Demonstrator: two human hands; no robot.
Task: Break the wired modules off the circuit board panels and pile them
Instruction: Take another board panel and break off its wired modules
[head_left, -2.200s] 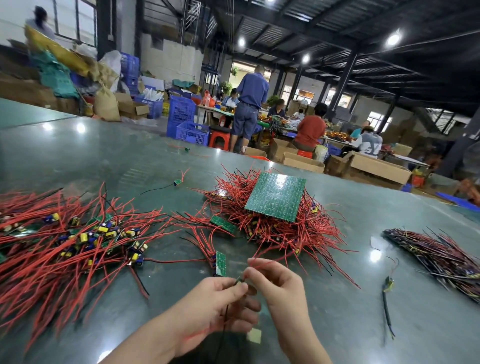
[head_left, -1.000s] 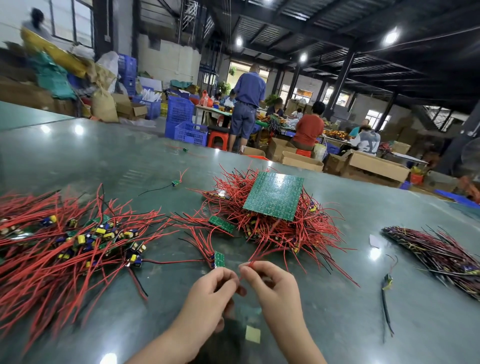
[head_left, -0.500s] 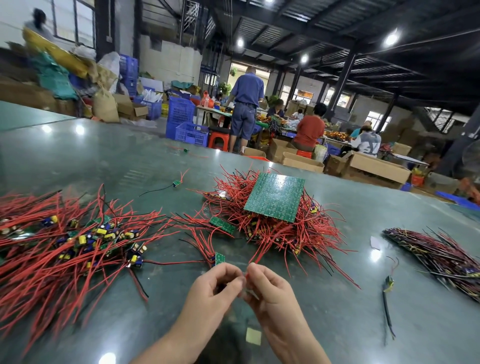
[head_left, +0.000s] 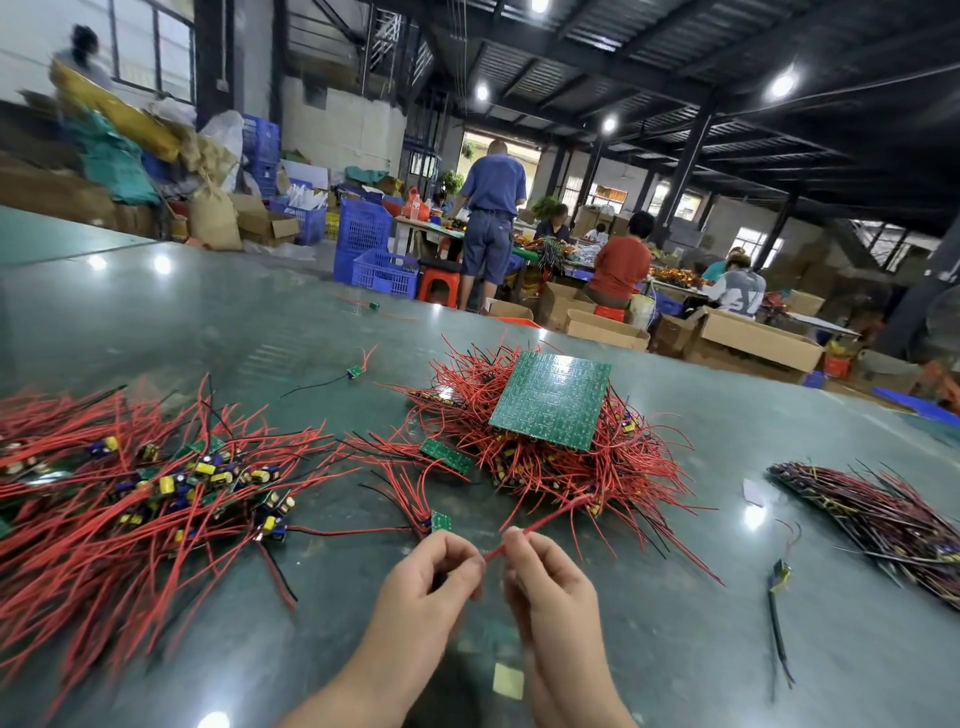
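Note:
My left hand (head_left: 428, 587) and my right hand (head_left: 553, 582) are close together over the near middle of the table, both pinching a red wire (head_left: 540, 522) that runs up and right toward the middle heap. Whatever module hangs on it is hidden behind my fingers. A green circuit board panel (head_left: 553, 397) lies tilted on top of a heap of red-wired modules (head_left: 597, 467). A big pile of separated modules (head_left: 130, 499) with red wires, yellow and blue parts spreads at the left. A small green board strip (head_left: 440, 520) with red wires lies just beyond my left hand.
The green table (head_left: 208, 322) is wide. A dark bundle of wired boards (head_left: 883, 514) lies at the right. A loose module with black wire (head_left: 779, 582) lies near it. A small yellow scrap (head_left: 508, 680) sits between my forearms. People work at tables beyond the far edge.
My hands have drawn slightly apart, and a red wire is now stretched between them and the middle heap. The piles and the panel have not moved.

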